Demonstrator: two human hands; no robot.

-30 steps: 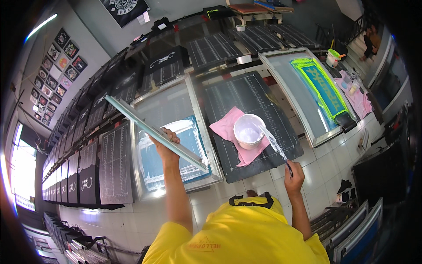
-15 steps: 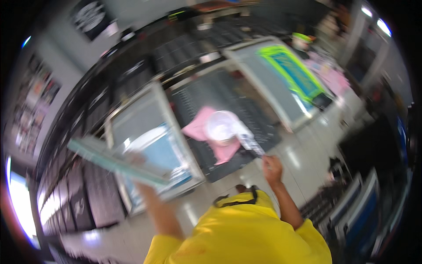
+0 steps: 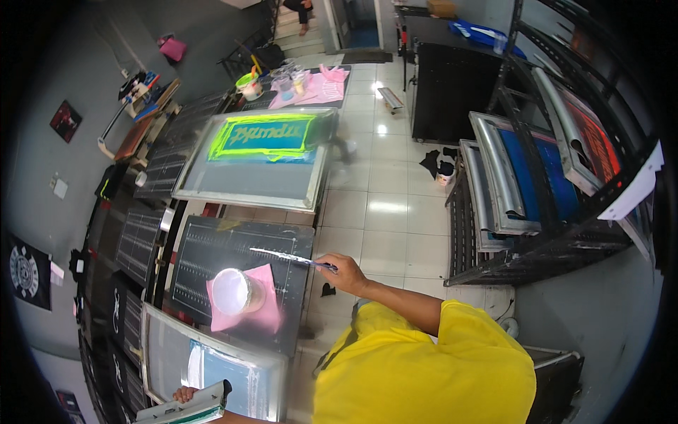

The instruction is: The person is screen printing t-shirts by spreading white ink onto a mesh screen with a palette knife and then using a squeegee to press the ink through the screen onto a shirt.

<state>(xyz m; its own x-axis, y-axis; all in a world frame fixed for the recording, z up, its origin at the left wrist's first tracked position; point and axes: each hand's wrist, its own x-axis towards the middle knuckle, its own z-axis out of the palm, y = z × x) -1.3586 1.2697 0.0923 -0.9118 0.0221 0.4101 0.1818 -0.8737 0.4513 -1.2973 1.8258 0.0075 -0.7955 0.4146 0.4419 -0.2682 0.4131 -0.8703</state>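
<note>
My right hand (image 3: pixel 344 274) grips a thin spatula (image 3: pixel 288 258) smeared with white ink, held out level over a black printing board (image 3: pixel 205 244). Just below the blade, a tub of white ink (image 3: pixel 233 291) stands upright on a pink cloth (image 3: pixel 263 321) on that board. At the bottom edge my left hand (image 3: pixel 185 394) is wrapped round a long metal squeegee (image 3: pixel 201 408) with a green strip, partly cut off by the picture's edge. Beneath it lies a screen frame (image 3: pixel 146 353) with a blue area and white ink on the mesh.
Farther off lies another screen frame (image 3: pixel 247 192) with bright green ink round a blue panel. Beyond it are a green-rimmed tub (image 3: pixel 248 86) and several cups on pink cloth. To the right, a black rack (image 3: pixel 508 265) holds framed screens. A person's legs (image 3: pixel 302 18) show on the stairs.
My view has swung to the right, bringing the aisle and rack into sight. The spatula is now apart from the tub, stretched over the board. Both hands keep hold of their tools.
</note>
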